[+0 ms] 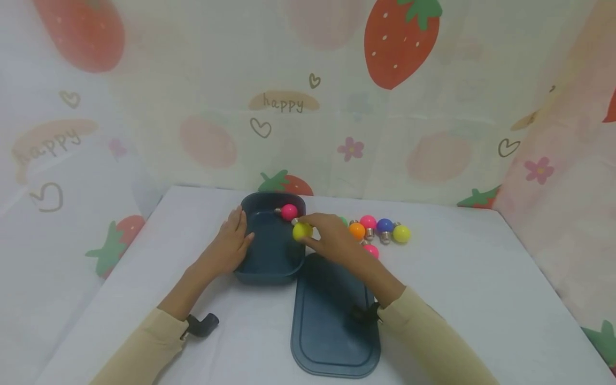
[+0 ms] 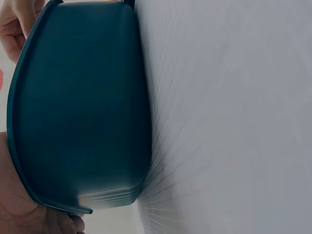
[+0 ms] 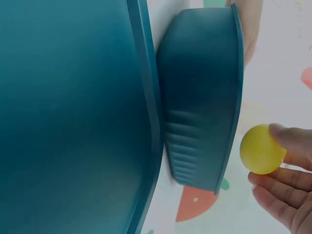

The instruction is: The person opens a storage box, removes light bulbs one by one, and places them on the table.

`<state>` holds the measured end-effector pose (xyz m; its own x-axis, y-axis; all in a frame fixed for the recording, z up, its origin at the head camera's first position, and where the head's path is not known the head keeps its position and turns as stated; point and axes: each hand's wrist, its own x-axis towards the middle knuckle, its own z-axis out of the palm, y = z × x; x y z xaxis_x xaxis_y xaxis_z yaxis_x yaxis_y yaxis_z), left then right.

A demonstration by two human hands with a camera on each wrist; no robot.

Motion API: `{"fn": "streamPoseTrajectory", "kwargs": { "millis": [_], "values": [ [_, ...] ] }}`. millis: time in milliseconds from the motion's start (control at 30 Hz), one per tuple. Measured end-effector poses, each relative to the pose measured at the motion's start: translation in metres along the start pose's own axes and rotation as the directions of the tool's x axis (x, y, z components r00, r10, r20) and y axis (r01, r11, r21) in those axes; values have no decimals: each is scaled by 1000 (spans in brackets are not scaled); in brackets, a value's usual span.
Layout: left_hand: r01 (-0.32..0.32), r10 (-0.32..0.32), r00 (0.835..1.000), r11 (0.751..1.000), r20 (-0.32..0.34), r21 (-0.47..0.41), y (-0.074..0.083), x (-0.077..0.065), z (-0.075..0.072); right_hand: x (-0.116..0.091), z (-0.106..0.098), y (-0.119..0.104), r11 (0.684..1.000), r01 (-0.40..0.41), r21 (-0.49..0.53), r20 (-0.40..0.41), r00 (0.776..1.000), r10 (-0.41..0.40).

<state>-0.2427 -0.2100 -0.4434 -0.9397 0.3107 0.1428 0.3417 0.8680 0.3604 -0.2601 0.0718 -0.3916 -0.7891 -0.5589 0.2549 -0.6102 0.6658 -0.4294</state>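
Observation:
A dark teal box (image 1: 269, 251) stands on the white table, with a pink bulb (image 1: 289, 212) inside near its far right corner. My left hand (image 1: 230, 243) rests along the box's left rim, fingers fairly straight. Over the right rim, my right hand (image 1: 329, 235) pinches a yellow bulb (image 1: 302, 231) between thumb and fingers. In the right wrist view that yellow bulb (image 3: 263, 149) shows above the rim level, held at the fingertips. The left wrist view shows the box's side wall (image 2: 87, 107) close up, with the left hand (image 2: 24, 204) at its rim.
A flat teal lid (image 1: 337, 321) lies in front of the box, to its right. Beyond the right hand are several loose bulbs: orange (image 1: 356, 231), pink (image 1: 368, 222), blue (image 1: 385, 225) and yellow (image 1: 401, 233). A strawberry-print curtain (image 1: 289, 149) hangs behind the table.

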Motion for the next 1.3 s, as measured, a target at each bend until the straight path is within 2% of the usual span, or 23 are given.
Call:
{"fn": "streamPoseTrajectory", "kwargs": {
  "millis": [567,1067,1300],
  "values": [
    [4,-4,1000,1000,6,2,2,1,1,-35,-15,17,1000,-8,19,-101,995,9],
    [5,-5,1000,1000,4,2,2,0,1,-64,-24,40,989,-136,-65,-143,982,126],
    [-6,6,1000,1000,-2,13,-1,1,3,-74,-29,50,983,-168,-77,-163,975,154]
  ]
}}
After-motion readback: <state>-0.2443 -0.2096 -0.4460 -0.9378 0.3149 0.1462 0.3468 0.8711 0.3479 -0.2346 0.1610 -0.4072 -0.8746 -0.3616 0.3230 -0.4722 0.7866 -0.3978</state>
